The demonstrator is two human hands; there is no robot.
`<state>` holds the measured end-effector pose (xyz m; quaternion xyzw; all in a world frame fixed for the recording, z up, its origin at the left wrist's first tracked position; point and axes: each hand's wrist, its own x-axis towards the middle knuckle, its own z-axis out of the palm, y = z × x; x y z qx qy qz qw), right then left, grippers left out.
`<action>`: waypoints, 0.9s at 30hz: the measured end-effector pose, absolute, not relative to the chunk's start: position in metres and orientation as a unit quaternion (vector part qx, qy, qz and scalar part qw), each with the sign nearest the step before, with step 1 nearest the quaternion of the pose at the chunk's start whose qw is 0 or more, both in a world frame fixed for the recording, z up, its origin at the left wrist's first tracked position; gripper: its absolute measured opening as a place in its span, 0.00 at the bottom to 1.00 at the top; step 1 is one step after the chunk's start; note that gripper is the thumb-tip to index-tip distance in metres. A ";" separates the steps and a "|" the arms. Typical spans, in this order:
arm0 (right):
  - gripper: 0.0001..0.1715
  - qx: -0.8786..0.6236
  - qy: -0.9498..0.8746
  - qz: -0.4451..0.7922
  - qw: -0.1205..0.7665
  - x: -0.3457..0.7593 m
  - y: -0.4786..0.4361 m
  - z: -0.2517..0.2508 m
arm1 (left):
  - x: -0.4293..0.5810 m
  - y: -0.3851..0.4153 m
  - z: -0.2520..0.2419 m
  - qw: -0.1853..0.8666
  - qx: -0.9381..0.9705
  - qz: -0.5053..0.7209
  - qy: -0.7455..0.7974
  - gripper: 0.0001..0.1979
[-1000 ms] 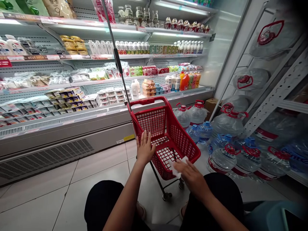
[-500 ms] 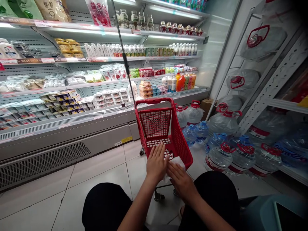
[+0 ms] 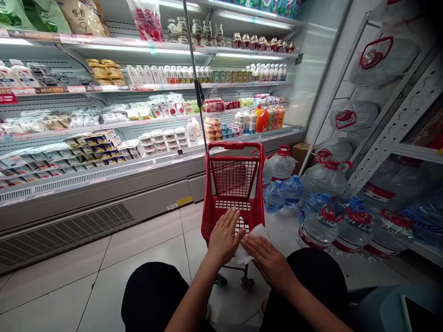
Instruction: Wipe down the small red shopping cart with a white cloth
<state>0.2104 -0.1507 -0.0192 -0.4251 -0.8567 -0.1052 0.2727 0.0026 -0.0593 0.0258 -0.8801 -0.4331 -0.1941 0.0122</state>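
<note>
A small red shopping cart with a mesh basket stands just in front of my knees. My left hand is open at the cart's near end, its fingers stretched forward and close together. Beside it, my right hand presses a crumpled white wipe against the near end with nearly straight fingers. Part of the wipe shows between the two hands, and the rest is hidden under the right palm. The cart's near rim is mostly covered by my hands.
An open refrigerated shelf with dairy goods and drinks runs along the left and back. On the right, large water bottles crowd the floor beside a white metal rack. A thin dark pole rises behind the cart.
The cart has swivelled and now faces me more squarely, its front wheels turned. Both hands stay at its near end, and more of the wipe shows between them.
</note>
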 end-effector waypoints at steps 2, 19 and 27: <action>0.37 -0.394 -0.873 -0.094 0.271 0.207 -0.148 -0.016 | 0.002 -0.065 0.023 -0.009 -0.882 -0.191 -0.431 0.32; 0.30 -0.391 -0.872 -0.058 0.288 0.187 -0.112 -0.004 | -0.031 -0.055 0.032 0.006 -0.833 -0.203 -0.514 0.33; 0.26 -0.329 -0.897 -0.059 0.288 0.174 -0.093 -0.001 | -0.024 -0.071 0.023 -0.061 -0.846 -0.237 -0.473 0.40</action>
